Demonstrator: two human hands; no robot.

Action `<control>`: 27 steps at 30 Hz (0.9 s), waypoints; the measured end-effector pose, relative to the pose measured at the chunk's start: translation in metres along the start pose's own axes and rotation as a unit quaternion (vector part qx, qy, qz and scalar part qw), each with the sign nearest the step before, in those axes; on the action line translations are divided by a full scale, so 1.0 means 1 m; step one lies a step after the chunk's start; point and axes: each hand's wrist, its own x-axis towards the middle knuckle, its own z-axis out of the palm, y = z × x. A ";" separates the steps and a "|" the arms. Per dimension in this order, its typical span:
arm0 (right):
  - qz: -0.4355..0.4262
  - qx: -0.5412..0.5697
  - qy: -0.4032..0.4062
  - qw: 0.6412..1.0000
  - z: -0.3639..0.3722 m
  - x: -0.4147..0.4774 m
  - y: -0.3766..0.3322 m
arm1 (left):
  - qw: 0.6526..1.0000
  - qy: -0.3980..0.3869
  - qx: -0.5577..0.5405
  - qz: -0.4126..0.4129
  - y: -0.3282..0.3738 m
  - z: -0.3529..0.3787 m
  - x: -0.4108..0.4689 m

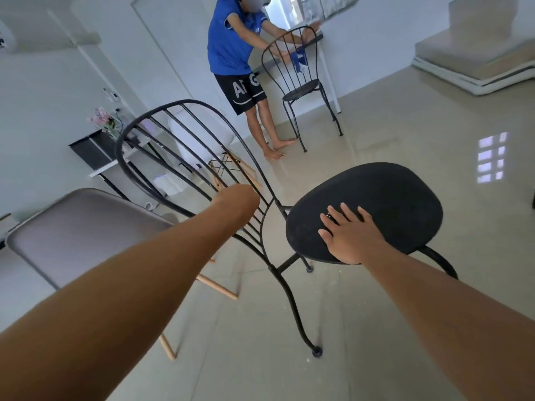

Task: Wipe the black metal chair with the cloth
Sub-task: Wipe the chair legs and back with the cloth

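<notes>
The black metal chair stands in the middle of the view, its round seat to the right and its barred backrest to the left. My left hand is curled into a fist at the lower backrest bars and seems to grip one; its fingers are hidden. My right hand lies flat on the near edge of the seat, fingers spread, a ring on one finger. Neither of my hands shows a cloth.
A grey padded chair with wooden legs stands close on my left. At the back, a person in a blue shirt holds a blue cloth against a second black chair beside a white table. Steps rise at the right.
</notes>
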 end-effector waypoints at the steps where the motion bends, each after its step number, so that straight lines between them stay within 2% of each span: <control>1: 0.001 -0.003 0.002 1.000 0.000 -0.001 0.000 | 1.000 -0.008 0.008 0.007 0.009 0.005 0.002; 7: 0.001 -0.007 0.010 1.000 0.006 0.000 0.003 | 0.998 -0.056 -0.020 -0.004 0.057 0.042 0.002; 10: 0.000 -0.007 0.024 1.000 0.009 0.001 0.003 | 0.998 -0.052 -0.034 -0.009 0.067 0.049 -0.005; 13: -0.002 -0.005 0.026 1.000 0.008 0.002 0.003 | 0.999 -0.043 0.001 0.007 0.062 0.046 -0.006; 18: -0.004 -0.004 0.033 0.999 0.008 0.001 0.005 | 0.999 -0.034 0.027 -0.004 0.042 0.024 0.002; 24: -0.004 -0.004 0.033 0.999 0.010 0.003 0.005 | 0.996 0.004 0.088 -0.021 -0.021 -0.042 -0.007; 27: -0.005 -0.006 0.034 0.999 0.011 0.003 0.004 | 0.988 -0.022 0.146 -0.032 -0.062 -0.084 -0.021</control>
